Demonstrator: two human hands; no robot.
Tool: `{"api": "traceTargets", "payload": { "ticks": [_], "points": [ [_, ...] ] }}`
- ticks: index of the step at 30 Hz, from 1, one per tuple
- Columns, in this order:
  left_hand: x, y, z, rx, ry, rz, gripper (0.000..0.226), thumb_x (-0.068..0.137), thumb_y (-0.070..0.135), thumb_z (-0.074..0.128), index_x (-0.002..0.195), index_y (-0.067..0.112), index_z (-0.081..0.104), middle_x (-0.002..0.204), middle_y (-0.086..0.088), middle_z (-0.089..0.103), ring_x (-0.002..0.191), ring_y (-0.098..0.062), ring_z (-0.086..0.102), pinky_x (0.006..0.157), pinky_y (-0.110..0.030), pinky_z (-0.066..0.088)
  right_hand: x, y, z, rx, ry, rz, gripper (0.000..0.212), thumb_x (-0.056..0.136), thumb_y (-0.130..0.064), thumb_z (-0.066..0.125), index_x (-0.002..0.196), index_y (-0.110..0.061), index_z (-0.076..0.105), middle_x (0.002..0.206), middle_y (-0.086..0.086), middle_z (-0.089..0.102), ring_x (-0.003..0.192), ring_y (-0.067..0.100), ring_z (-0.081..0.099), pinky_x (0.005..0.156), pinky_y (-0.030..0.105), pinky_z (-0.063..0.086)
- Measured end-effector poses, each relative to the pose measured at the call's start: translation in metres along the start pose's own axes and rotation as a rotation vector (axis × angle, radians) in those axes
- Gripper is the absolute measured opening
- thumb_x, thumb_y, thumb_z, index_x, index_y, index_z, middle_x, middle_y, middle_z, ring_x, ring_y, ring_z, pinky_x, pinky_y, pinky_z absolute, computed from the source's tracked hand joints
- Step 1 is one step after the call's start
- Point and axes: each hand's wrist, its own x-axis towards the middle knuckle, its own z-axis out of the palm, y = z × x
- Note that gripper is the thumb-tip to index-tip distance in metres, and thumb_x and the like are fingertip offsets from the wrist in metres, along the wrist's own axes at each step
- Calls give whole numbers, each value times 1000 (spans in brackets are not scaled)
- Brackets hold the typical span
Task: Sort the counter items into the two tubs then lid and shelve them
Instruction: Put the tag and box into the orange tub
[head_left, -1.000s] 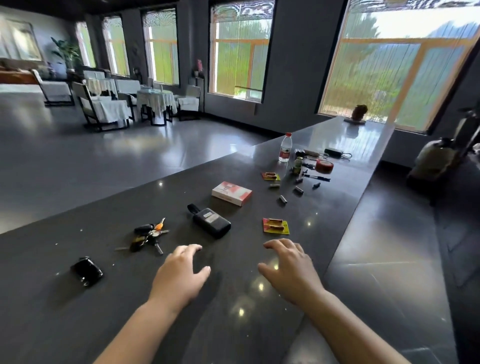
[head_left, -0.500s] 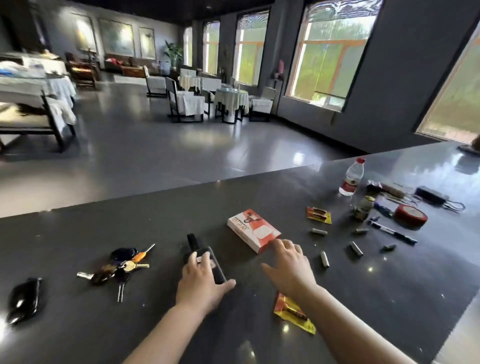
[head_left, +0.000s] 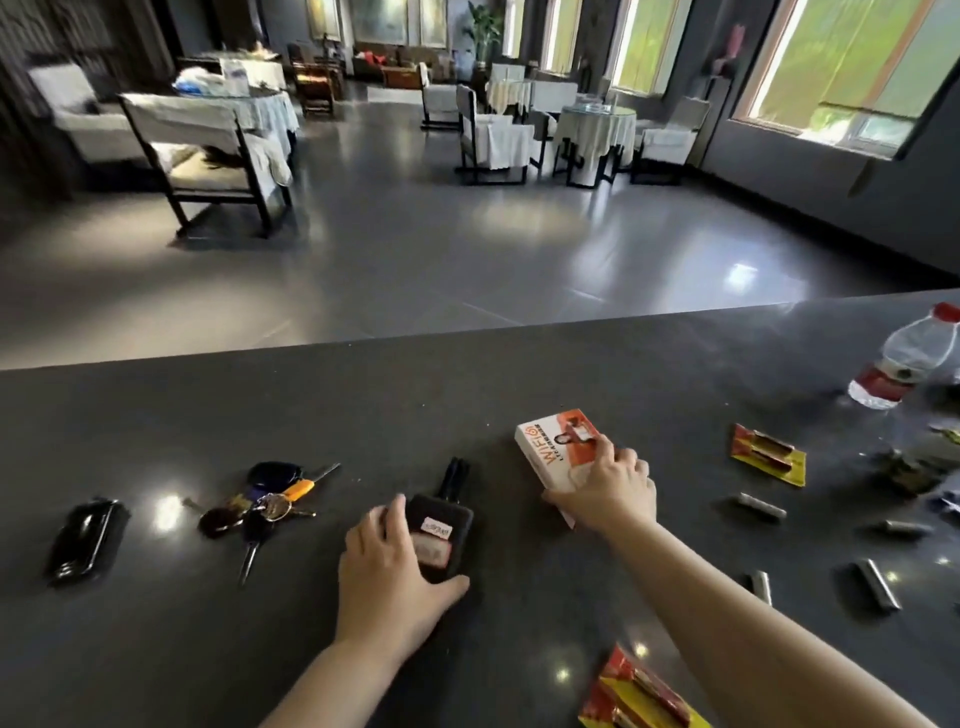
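Both hands are down on the dark worktop (head_left: 519, 364). We have our left hand (head_left: 387, 577) wrapped round the near end of the black handheld device (head_left: 439, 530), thumb under its lower edge and fingers along its left side; the device lies flat with its stubby antenna pointing away from us. Our right hand (head_left: 605, 486) lies over the near right corner of the orange-and-white box (head_left: 556, 449), fingers curled on its top and thumb at the near edge, and the box sits flat just right of the device. We cannot tell whether either grip is tight yet.

Left of the device lies a bunch of keys (head_left: 260, 506), and further left a glossy black case (head_left: 85, 535). Right of the box we see a yellow-and-red battery pack (head_left: 769, 454), several loose batteries (head_left: 756, 506) and a water bottle (head_left: 904, 358) at the far right edge. Another battery pack (head_left: 639, 693) lies under our right forearm, by the bottom edge.
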Motion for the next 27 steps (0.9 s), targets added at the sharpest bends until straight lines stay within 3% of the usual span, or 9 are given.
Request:
{"api": "traceTargets", "payload": {
  "ticks": [5, 11, 16, 21, 27],
  "points": [
    [-4, -7, -2, -98, 8, 6, 99, 57, 61, 70, 139, 21, 32, 126, 5, 43, 116, -14, 36, 98, -23, 32, -19, -12, 1, 42, 140, -88, 106, 56, -67, 68, 143, -21, 28, 130, 8, 44, 122, 29, 38, 100, 39, 35],
    [-25, -34, -42, -158, 120, -70, 89, 49, 53, 72, 128, 24, 45, 112, 7, 47, 108, -14, 38, 91, -26, 37, -78, -41, -19, 124, 198, -262, 103, 60, -69, 64, 145, -25, 25, 133, 5, 41, 123, 26, 36, 101, 38, 32],
    [-59, -91, -105, -118, 323, -141, 86, 40, 58, 66, 120, 31, 49, 101, 15, 46, 100, -9, 39, 79, -22, 35, -141, -115, -14, 173, 119, -470, 104, 60, -71, 65, 145, -28, 24, 135, 1, 39, 125, 23, 35, 103, 37, 32],
    [-127, -169, -174, -86, 464, -325, 69, 39, 54, 68, 104, 41, 48, 86, 26, 39, 87, 0, 30, 63, -10, 27, -222, -202, 12, 200, -39, -677, 105, 59, -75, 62, 146, -31, 22, 141, -2, 35, 129, 22, 31, 105, 38, 29],
    [-234, -284, -258, -69, 580, -542, 70, 37, 56, 65, 104, 39, 52, 91, 18, 45, 92, -6, 37, 70, -24, 38, -351, -307, 51, 243, -121, -874, 105, 58, -76, 61, 145, -32, 22, 142, -2, 34, 131, 22, 30, 107, 39, 28]
  ]
}}
